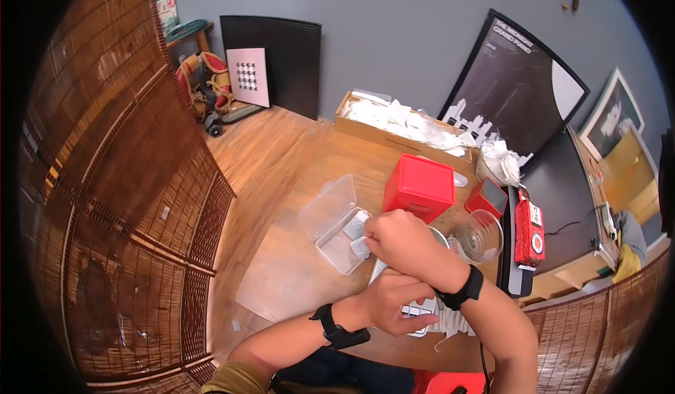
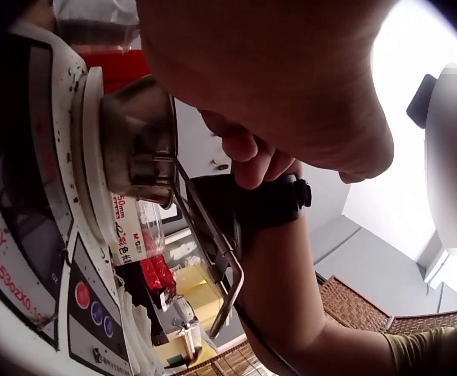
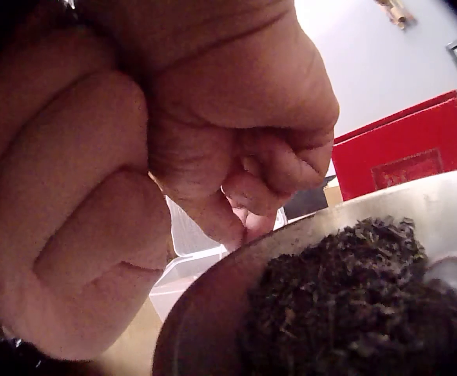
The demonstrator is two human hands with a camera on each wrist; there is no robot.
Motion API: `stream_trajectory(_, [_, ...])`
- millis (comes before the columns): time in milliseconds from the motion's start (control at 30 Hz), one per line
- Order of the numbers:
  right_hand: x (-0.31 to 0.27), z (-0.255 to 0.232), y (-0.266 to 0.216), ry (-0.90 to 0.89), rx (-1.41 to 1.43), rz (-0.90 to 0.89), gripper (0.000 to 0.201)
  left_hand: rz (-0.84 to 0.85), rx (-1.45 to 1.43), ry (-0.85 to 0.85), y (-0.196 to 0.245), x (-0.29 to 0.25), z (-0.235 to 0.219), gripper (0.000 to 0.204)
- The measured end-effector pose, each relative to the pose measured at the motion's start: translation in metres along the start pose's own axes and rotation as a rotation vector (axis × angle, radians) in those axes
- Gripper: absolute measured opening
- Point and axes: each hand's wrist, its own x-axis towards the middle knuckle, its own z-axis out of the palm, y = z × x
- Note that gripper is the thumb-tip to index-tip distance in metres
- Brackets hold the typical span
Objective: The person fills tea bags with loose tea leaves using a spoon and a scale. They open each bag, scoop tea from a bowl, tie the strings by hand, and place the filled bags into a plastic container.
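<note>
My right hand (image 1: 404, 243) is curled into a fist over a metal cup (image 2: 138, 129), with nothing visible in its fingers. My left hand (image 1: 390, 302) lies crossed under the right forearm. Its fingers curl at the black wristband (image 1: 464, 288) on the right wrist, and the fingertips are partly hidden. The cup stands on a white scale (image 2: 68, 235) with colored buttons and contains dark dried leaves (image 3: 346, 298), which look like tea. To the left, white packets (image 1: 357, 225) lie in a clear plastic box (image 1: 330, 250) with its lid raised.
Behind the hands stand a red tin (image 1: 422, 186) and a clear round jar (image 1: 481, 236). A cardboard box (image 1: 373, 134) of white packets lines the back edge of the wooden table (image 1: 281, 274). At the right are a red bag (image 1: 529, 232) and a small red box (image 1: 485, 198).
</note>
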Motion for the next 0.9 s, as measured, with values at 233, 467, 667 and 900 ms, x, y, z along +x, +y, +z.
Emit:
stream_trajectory(233, [-0.007, -0.014, -0.004, -0.024, -0.03, 0.053, 0.018, -0.045, 0.041, -0.053, 0.001, 0.0, -0.007, 0.031])
stream_trajectory(467, [-0.086, -0.074, 0.025, 0.311, 0.276, 0.014, 0.022, -0.161, 0.028, -0.074, 0.004, 0.006, -0.007, 0.028])
stream_trajectory(667, [-0.203, -0.086, 0.061, 0.304, 0.295, 0.642, 0.014, -0.231, 0.078, -0.025, 0.002, 0.006, -0.003, 0.045])
stream_trajectory(900, [-0.297, -0.022, 0.095, 0.121, 0.3, 0.608, 0.023, -0.286, 0.106, -0.027, 0.005, 0.008, -0.002, 0.046])
